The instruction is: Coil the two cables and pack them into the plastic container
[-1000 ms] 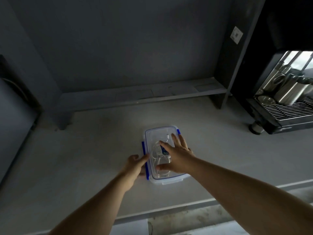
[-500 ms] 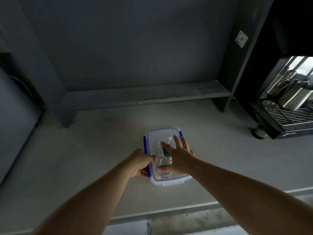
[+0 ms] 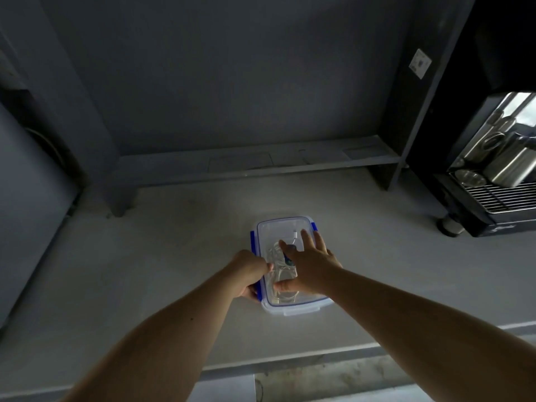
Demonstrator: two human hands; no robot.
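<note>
On a pale desk, a lidded box holds the coiled cables. The right hand lies spread flat on the lid; the left hand curls clamped on the blue side clip. Uneven pressure may leave a corner unlatched, or pinch a stray loop under the rim.
</note>
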